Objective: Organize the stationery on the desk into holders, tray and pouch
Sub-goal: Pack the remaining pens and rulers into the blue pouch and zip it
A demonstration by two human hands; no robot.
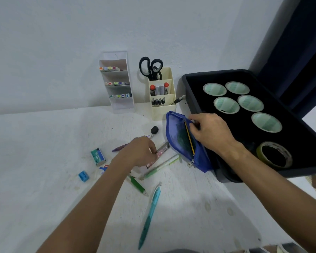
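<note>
White wall (53,52) behind, dark curtain (303,33) — upper right corner

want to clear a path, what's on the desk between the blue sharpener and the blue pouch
In the head view: the left hand on a clear ruler, a light green pen and a small blue-and-red item, between the sharpener and pouch.
</note>
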